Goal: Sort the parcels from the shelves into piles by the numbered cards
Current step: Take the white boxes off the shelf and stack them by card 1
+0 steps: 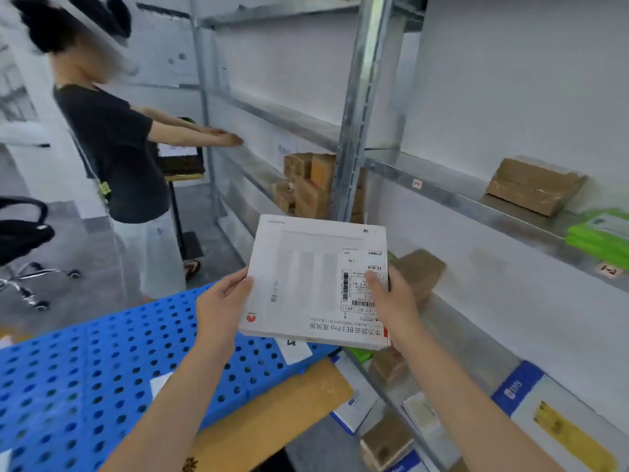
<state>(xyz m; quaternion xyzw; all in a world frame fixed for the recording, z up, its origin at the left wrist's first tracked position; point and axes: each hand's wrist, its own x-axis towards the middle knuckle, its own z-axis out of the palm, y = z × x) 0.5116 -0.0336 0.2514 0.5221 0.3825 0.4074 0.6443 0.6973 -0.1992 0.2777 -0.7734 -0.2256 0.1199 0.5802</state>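
I hold a flat white box parcel [306, 277] with a shipping label and a red logo in front of me, above the corner of the blue perforated pallet [85, 379]. My left hand [221, 308] grips its left edge, thumb on top. My right hand [391, 301] grips its right edge, thumb on the label. White cards [294, 350] lie on the pallet; their numbers are unreadable. Brown parcels sit on the metal shelves: one [534, 185] on the upper right shelf, one [420, 270] just behind the white box.
A person in a dark shirt [115, 151] stands at the left, reaching both arms to the far shelf. Stacked brown boxes [306, 185] sit behind the shelf post [357, 131]. Green packets [599, 236] lie far right. A tan envelope [279, 413], white-blue mailers [558, 420] and an office chair [23, 240] are near.
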